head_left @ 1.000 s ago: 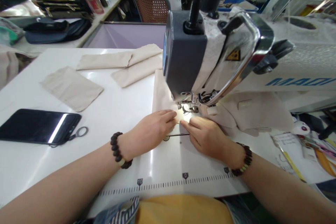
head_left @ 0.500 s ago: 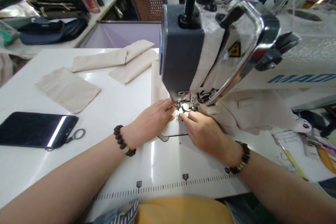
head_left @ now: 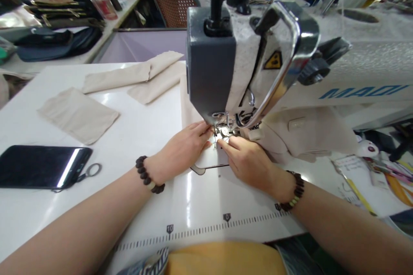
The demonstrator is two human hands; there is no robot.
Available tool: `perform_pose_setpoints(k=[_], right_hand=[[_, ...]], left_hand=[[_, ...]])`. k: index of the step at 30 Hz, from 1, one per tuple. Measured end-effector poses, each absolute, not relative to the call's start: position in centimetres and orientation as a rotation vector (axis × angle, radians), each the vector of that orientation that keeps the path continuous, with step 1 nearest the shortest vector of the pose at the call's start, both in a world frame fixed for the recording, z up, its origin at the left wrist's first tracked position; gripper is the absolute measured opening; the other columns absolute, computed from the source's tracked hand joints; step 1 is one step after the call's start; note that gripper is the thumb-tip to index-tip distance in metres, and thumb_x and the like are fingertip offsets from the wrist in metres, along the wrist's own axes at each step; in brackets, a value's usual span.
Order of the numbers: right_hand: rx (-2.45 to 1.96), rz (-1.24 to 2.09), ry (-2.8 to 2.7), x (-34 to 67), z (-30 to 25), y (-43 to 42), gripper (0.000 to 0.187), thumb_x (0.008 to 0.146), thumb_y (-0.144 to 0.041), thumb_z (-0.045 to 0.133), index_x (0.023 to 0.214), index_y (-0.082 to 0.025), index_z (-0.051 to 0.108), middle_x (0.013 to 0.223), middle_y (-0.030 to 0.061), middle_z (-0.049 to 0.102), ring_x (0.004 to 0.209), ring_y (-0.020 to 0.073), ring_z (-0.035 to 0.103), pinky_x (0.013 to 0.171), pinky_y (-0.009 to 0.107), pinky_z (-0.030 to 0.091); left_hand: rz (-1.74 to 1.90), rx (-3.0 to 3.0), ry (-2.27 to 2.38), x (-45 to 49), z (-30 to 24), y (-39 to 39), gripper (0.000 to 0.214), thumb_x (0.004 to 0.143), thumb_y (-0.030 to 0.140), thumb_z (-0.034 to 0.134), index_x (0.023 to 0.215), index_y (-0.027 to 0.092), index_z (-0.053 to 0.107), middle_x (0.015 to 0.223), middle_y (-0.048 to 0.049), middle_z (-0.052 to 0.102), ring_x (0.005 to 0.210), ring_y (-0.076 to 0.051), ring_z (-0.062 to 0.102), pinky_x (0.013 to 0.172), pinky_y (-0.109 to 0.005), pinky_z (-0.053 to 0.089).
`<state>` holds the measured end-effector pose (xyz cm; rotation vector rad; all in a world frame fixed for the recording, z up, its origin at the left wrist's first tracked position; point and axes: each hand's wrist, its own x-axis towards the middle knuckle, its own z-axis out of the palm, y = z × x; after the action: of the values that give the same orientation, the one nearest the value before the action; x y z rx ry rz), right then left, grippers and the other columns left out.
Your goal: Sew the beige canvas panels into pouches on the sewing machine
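The strip lies on the bench with its long axis running straight away from me, from the foot of the machine toward the far edge. Its near end sits under the foot; the far part passes behind the machine head, which hides most of it.

My left hand comes in from the left, its fingers close together and stretched out, tips down on the strip right at the foot. My right hand meets it from the right, fingers narrow and curled, forefinger tip touching the same spot. Whether either hand pinches the cloth or only presses it, I cannot tell.

A bundle of the same cloth is bunched under the machine arm, just beyond my right hand. Toward the left edge lie a phone with scissors touching it, and farther back three loose pieces, well apart from my hands. A ruler runs along the near edge.
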<state>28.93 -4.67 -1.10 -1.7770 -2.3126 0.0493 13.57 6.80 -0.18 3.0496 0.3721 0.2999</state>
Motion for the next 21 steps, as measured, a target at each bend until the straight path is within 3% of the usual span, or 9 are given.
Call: perform_pose_setpoints(k=[12,21], right_hand=[[-1.474,0.065,-2.393,30.1,-0.9,-5.4,0.025,0.087,-0.01,0.036,0.091,-0.01,0.06,0.073,0.0061,0.056,0.068,0.0174,0.048,0.063,0.028,0.04],[-1.354,0.081,-2.464,30.7,-0.7,-5.9,0.031,0.088,-0.011,0.032,0.079,-0.013,0.061,0.068,0.005,0.053,0.062,0.0167,0.045,0.057,0.029,0.036]], left_hand=[[0.052,2.998,0.309,12.4,1.0,3.7,0.031,0.092,0.034,0.043,0.092,0.008,0.06,0.092,-0.0117,0.057,0.088,-0.023,0.053,0.079,-0.038,0.049],[0.059,2.957,0.148,11.9,0.6,2.9,0.024,0.093,0.026,0.042,0.097,0.009,0.059,0.095,-0.012,0.059,0.099,-0.023,0.053,0.082,-0.037,0.05]])
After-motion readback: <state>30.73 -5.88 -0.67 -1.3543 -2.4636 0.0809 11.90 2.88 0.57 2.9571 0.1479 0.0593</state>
